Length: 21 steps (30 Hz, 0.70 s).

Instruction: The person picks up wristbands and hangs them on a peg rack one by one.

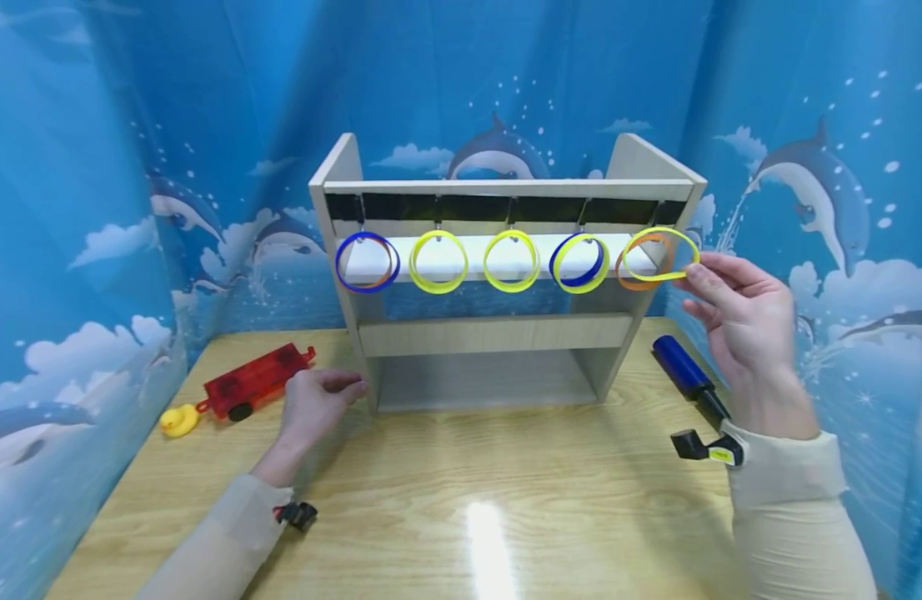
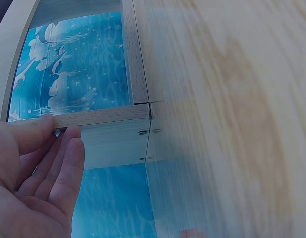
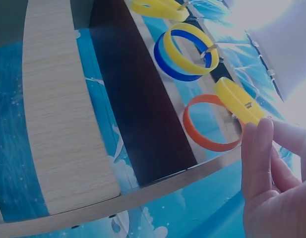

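My right hand [image 1: 754,317] pinches a yellow wristband [image 3: 237,99] between thumb and fingertips at the rightmost hook of a small wooden rack [image 1: 498,337]. Just behind that band hangs an orange wristband [image 3: 200,136]. At the rack's lower left, my left hand [image 1: 318,408] grips the front edge of the side panel, thumb on one face and fingers on the other. Along the black strip [image 1: 472,207], other bands hang from hooks: a blue one [image 1: 341,268] over an orange one, two single yellow ones, and a yellow one [image 1: 577,288] over a blue one.
Left of the rack, a red toy cart [image 1: 254,383] stands on the wooden table [image 1: 401,500] beside a yellow toy duck [image 1: 179,421]. A blue cylinder with a black end [image 1: 682,367] lies near my right forearm. A dolphin-print curtain [image 1: 236,100] surrounds the table.
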{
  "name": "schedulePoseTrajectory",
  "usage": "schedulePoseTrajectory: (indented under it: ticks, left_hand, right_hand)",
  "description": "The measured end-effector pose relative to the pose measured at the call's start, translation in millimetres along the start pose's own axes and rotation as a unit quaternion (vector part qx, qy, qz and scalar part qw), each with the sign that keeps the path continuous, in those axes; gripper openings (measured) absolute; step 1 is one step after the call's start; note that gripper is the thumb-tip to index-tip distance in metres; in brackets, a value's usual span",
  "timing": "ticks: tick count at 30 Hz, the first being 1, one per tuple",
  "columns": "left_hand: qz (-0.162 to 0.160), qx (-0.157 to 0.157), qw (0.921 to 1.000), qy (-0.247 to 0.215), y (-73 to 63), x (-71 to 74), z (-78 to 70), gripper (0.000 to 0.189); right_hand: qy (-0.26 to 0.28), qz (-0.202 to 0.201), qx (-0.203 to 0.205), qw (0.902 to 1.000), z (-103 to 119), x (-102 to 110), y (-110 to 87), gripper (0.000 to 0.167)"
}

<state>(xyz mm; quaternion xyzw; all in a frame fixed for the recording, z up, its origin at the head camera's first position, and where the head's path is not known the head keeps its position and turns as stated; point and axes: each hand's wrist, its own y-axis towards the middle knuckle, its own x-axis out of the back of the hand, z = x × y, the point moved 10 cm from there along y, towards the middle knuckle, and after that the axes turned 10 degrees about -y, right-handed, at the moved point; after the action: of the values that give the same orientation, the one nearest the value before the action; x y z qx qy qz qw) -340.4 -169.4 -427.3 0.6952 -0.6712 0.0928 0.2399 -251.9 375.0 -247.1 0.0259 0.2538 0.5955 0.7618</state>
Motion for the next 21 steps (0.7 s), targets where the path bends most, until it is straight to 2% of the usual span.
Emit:
schedulePoseTrajectory:
  ticks: [4, 7, 12, 21]
  left_hand:
    - [0.003, -0.002, 1.0000, 0.003, 0.0, -0.1, -1.3, 0.017]
    - [0.004, -0.002, 1.0000, 0.003, 0.1, -0.2, -1.6, 0.017]
    - [0.007, 0.001, 1.0000, 0.001, 0.3, -0.2, -1.7, 0.018]
    - [0.010, 0.001, 1.0000, 0.000, -0.1, -0.1, -1.8, 0.019]
  right_hand:
    - [-0.023, -0.014, -0.001, 0.9996, -5, 3, 0.9, 0.012]
    - [-0.067, -0.014, 0.006, 0.9976, -8, 3, 0.5, 0.013]
    - [-0.150, -0.008, 0.016, 0.9886, -13, 0, -0.6, 0.013]
    - [-0.179, -0.009, 0.014, 0.9836, -17, -4, 1.3, 0.013]
